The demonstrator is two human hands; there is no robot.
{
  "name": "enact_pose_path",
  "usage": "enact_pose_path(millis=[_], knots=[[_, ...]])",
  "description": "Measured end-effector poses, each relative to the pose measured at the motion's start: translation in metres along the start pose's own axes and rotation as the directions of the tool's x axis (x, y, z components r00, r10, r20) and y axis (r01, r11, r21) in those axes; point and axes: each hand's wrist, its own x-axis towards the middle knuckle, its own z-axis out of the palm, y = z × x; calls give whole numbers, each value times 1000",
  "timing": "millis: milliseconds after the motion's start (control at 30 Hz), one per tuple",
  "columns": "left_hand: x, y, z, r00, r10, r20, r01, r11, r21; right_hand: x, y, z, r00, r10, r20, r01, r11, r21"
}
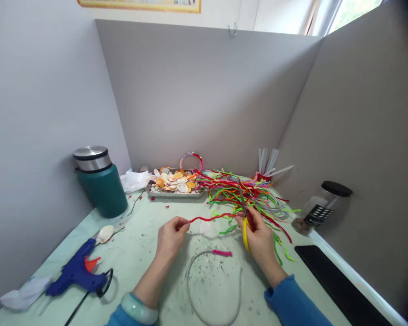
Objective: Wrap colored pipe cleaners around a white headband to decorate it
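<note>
Glue gun (76, 274) laid at far left of table (139, 258), flask (100, 181) stood behind it. Tray (153, 190) of shells set by back wall. Left hand (172, 235) closed in pinch, thumb and forefinger clamped on left end of red pipe cleaner (211, 218). Red pipe cleaner stretched between hands, above headband (190, 290) laid flat. Right hand (260, 240) curled shut round yellow-handled scissors (245, 233), blades pointed away, met by red pipe cleaner's right end. Pile of pipe cleaners (238, 188) heaped just beyond. Jar (321, 206) seen by right wall.
</note>
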Motion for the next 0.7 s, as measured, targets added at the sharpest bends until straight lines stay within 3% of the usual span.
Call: enact_pose_path(millis=[133,267,333,433,700], knots=[[0,-1,-1,998,-61,-26,60,997,-45,1,-16,-9,977,-189,100,198,976,-86],[1,-3,-1,994,-102,-43,94,984,-148,-4,-32,-9,856,-360,370,408,911,-59],[1,-4,-1,994,-105,-41,95,977,-189,-8,-37,-6,788,-366,495,460,884,-80],[2,-3,0,993,-115,-20,107,966,-236,-13,-37,-3,731,-311,607,497,852,-163],[0,5,2,979,-180,92,202,846,-494,-10,-31,-5,717,-253,650,553,774,-310]])
